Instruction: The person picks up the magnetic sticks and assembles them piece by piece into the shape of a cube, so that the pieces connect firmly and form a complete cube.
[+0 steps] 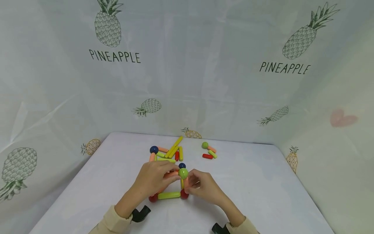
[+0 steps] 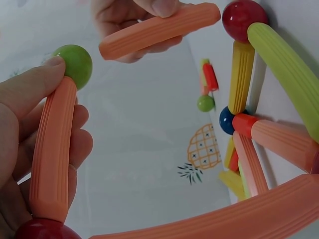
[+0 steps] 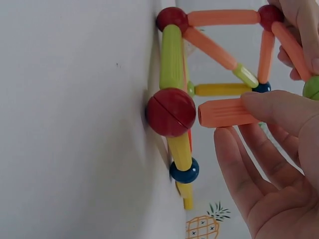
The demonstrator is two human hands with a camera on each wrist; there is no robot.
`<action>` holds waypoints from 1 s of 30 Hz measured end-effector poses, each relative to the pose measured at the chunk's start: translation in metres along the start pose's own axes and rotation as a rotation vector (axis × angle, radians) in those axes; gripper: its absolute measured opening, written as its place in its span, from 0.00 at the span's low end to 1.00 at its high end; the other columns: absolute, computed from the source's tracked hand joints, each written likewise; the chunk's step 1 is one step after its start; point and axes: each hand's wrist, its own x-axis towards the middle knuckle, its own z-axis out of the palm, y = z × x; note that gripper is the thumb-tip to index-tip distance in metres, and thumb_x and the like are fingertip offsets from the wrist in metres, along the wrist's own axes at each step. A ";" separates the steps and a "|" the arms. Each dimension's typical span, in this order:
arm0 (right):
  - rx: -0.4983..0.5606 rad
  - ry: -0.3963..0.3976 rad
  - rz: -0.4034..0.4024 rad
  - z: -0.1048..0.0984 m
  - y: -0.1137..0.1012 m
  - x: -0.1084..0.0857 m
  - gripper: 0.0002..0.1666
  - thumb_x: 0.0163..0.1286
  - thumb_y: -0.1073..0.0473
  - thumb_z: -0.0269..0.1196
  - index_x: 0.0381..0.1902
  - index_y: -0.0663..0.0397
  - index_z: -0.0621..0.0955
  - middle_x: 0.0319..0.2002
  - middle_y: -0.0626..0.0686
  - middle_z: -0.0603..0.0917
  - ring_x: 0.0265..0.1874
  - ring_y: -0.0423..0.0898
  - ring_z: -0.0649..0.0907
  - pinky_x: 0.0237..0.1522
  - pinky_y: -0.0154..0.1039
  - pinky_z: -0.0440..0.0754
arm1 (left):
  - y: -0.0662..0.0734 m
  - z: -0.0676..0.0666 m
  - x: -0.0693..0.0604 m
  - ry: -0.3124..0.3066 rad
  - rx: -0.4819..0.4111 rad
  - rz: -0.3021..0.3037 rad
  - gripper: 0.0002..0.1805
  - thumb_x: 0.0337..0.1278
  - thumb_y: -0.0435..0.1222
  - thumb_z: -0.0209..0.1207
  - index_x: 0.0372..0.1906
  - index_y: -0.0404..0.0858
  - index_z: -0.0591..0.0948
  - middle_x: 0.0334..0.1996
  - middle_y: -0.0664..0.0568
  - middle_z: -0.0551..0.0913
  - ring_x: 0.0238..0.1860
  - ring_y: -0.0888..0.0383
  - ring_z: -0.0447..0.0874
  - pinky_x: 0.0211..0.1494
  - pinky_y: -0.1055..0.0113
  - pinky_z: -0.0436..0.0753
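Note:
My left hand (image 1: 153,177) grips an orange stick (image 2: 52,149) topped by a green ball (image 2: 75,64), its thumb against the ball. A red ball (image 2: 47,230) joins the stick's other end. In my right hand (image 1: 204,187) is a second orange stick (image 3: 227,113), pinched between thumb and fingertips. One end of it points at a red corner ball (image 3: 171,112), with a narrow gap between in the right wrist view. Its other end is hidden by the thumb there. A light green stick (image 1: 168,195) links two red balls along the near edge of the structure.
Behind the left hand, a blue ball (image 1: 154,149) forms another corner. Loose yellow sticks (image 1: 178,141) lie at the back. Further right are a loose green ball (image 1: 205,145), a red stick (image 1: 207,156) and other short sticks. A pineapple-print curtain (image 1: 198,81) surrounds the white table (image 1: 257,182).

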 end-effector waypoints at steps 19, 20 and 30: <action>0.048 0.032 -0.024 0.001 -0.040 -0.004 0.16 0.59 0.72 0.69 0.43 0.56 0.79 0.37 0.57 0.84 0.37 0.53 0.85 0.39 0.40 0.84 | 0.005 -0.001 0.001 0.021 0.037 0.090 0.17 0.45 0.54 0.72 0.41 0.52 0.89 0.34 0.65 0.85 0.34 0.65 0.83 0.33 0.72 0.80; 0.051 0.032 -0.016 0.001 -0.040 -0.004 0.16 0.59 0.72 0.69 0.43 0.55 0.79 0.37 0.57 0.84 0.38 0.54 0.85 0.39 0.41 0.84 | 0.005 -0.001 0.001 0.023 0.038 0.097 0.18 0.45 0.54 0.72 0.41 0.51 0.89 0.34 0.64 0.86 0.33 0.65 0.83 0.33 0.71 0.80; 0.064 0.019 -0.009 0.002 -0.037 -0.004 0.17 0.59 0.72 0.69 0.43 0.53 0.79 0.38 0.57 0.84 0.38 0.54 0.85 0.39 0.39 0.84 | 0.002 -0.003 -0.001 -0.029 0.055 0.108 0.17 0.49 0.53 0.71 0.43 0.52 0.88 0.35 0.64 0.85 0.32 0.67 0.81 0.31 0.74 0.78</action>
